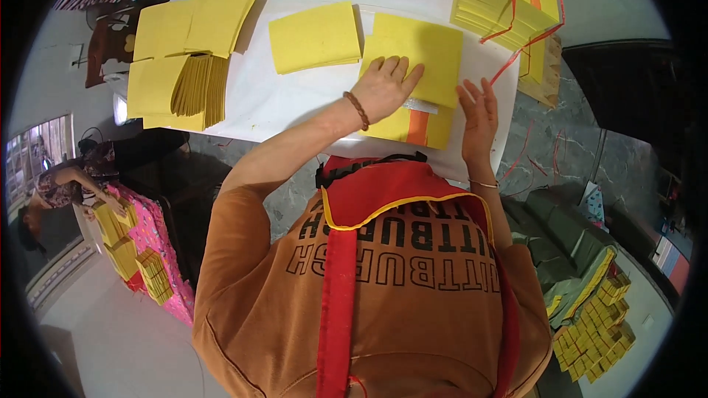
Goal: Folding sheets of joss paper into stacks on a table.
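Note:
My left hand (389,90), with a brown beaded bracelet at the wrist, lies flat on a yellow paper stack (419,40) near the table's front edge. An orange strip (418,128) and a shiny pale band (422,106) show on the stack's near part. Just right of the stack, my right hand (479,114) is raised with its fingers apart. A red ribbon (507,65) runs down from a tall yellow bundle (509,0) and ends by its fingertips; I cannot tell whether they touch. Left of my left hand rests another yellow paper stack (315,37).
More yellow stacks (158,33) cover the left side of the white table (247,92). Red ribbon scraps (537,166) lie on the grey floor. At the far left, a person (70,180) handles yellow paper on a pink cloth (158,250). Yellow bundles (594,332) are piled at lower right.

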`<state>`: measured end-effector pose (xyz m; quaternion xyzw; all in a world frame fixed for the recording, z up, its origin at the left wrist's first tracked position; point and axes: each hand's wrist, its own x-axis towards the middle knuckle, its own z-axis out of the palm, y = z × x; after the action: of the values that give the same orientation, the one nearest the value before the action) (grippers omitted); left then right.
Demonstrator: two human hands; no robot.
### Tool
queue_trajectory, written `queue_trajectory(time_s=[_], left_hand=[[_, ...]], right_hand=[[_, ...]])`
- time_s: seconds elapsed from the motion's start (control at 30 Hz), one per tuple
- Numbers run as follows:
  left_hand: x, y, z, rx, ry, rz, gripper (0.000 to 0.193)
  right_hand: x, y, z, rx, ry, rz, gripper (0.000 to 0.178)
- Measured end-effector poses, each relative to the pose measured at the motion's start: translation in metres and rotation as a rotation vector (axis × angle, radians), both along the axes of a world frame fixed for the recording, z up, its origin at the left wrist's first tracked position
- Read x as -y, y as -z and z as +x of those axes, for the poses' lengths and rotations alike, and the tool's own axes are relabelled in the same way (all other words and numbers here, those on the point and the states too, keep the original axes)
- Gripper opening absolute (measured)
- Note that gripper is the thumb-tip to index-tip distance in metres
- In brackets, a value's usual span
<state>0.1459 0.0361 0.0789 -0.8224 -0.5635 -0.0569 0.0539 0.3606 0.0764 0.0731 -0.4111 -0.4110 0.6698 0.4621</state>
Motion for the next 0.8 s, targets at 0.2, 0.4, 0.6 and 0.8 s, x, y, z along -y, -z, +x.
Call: queue_trajectory(time_s=[0.2,0.4,0.6,0.8], left_hand=[[0.014,-0.038,-0.087,0.187,-0.21,0.355,0.053],[0.033,0.034,-0.135,-0.03,-0.295,0.014,0.057],[0.039,0.047,-0.127,-0.03,-0.412,-0.167,0.073],[0.034,0.031,-0.145,0.241,-0.335,-0.286,0.086]], right_hand=[[-0.002,0.002,0.012,0.065,-0.055,0.093,0.039],[0.014,0.01,0.004,0.225,-0.155,0.12,0.031],[0.016,0.01,0.004,0.419,-0.171,0.236,0.023],[0.008,0.004,0.002,0.84,-0.319,0.859,0.022]])
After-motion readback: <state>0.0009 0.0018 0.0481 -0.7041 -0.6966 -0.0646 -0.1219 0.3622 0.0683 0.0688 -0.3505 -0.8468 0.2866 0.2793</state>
